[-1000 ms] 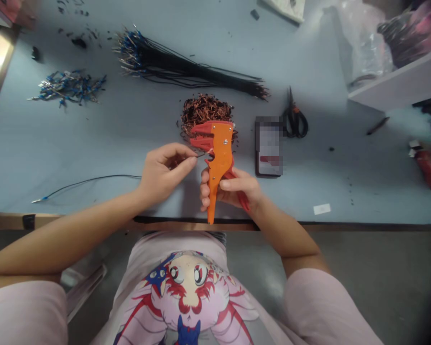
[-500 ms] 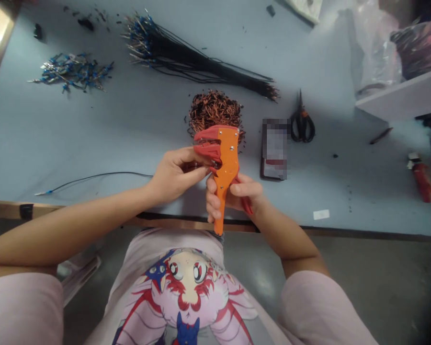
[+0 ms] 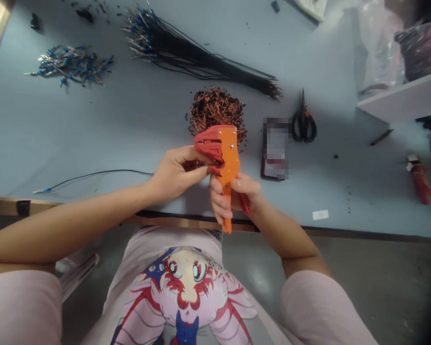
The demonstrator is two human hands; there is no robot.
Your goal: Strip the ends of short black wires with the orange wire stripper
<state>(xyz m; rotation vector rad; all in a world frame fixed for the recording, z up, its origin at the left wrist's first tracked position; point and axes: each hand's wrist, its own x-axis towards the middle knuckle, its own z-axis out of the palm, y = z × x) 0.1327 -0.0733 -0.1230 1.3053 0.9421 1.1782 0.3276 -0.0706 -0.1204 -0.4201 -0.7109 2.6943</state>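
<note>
Right grip (image 3: 248,188) closed round the handles of the orange-red wire stripper (image 3: 231,158); tool head sticks out beyond the fingers, red jaws facing left, nearly together. Left grip (image 3: 175,175) pinches a black wire (image 3: 104,171) right at the stripper's left side; near wire end hidden there. Rest of the wire trails left from under the hand, blue-collared tip near desk (image 3: 122,124) edge. Copper scrap pile (image 3: 215,108) just beyond the tool head.

no text can be read, not even on the small white slip (image 3: 320,214).
</note>
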